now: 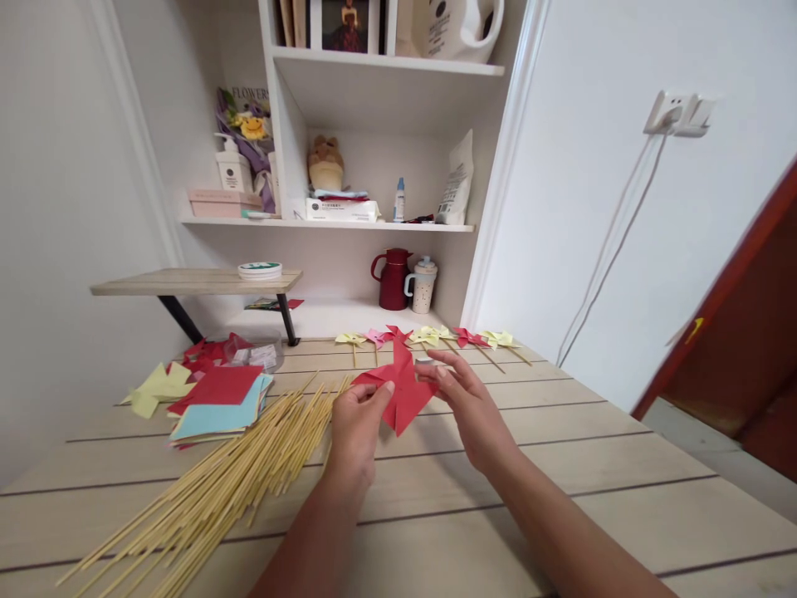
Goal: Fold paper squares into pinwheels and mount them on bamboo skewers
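Pinched between thumb and fingers, the red pinwheel is in our left hand, which grips it at its left side above the table. Our right hand is at the right blade with its fingers curled; whether it pinches the paper or only rests against it, we cannot tell (a small pale piece shows by those fingertips, too little of it to name). We judge the pinwheel to be very light and thin, stiff along its folds but soft across the blades, so a hard squeeze would likely crease it and a tug might tear a corner. It should not be slippery, and a light pinch near the folded middle, where the layers seem to meet, looks safer than holding a blade's tip. To the near left lies a loose heap of thin sticks, with a stack of coloured paper just beyond it. At the far edge we see a row of small pinwheels, red, pink and pale yellow, several with sticks showing.
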`<state>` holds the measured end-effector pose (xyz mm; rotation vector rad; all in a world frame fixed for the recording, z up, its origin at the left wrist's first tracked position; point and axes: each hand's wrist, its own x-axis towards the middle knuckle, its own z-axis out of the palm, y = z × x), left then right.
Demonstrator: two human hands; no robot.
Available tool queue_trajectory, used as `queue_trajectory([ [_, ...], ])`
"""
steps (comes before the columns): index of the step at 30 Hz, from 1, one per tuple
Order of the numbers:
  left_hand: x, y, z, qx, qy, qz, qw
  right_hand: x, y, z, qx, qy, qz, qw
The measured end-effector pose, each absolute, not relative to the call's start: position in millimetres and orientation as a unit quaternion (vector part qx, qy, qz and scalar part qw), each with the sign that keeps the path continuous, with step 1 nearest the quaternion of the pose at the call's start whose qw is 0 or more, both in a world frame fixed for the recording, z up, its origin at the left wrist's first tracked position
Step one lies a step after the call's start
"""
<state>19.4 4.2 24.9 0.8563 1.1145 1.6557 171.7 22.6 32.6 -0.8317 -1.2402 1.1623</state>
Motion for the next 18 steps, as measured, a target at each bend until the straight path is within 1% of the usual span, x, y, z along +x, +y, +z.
queue_trajectory([
  [2, 16, 6, 25, 0.331, 0.447, 0.686, 0.470, 176, 24, 33, -0.359, -0.581, 0.420, 0.598],
  [4, 12, 7, 25, 0.316, 0.431, 0.699, 0.474, 178, 24, 33, -0.360, -0.643, 0.315, 0.598],
  [7, 7, 8, 27, 0.294, 0.407, 0.718, 0.483, 178, 21, 33, -0.348, -0.721, 0.181, 0.571],
  [14, 3, 8, 29, 0.269, 0.388, 0.721, 0.508, 163, 16, 21, -0.304, -0.800, 0.066, 0.514],
  [18, 5, 6, 30, 0.276, 0.384, 0.716, 0.514, 157, 16, 15, -0.302, -0.811, 0.036, 0.500],
])
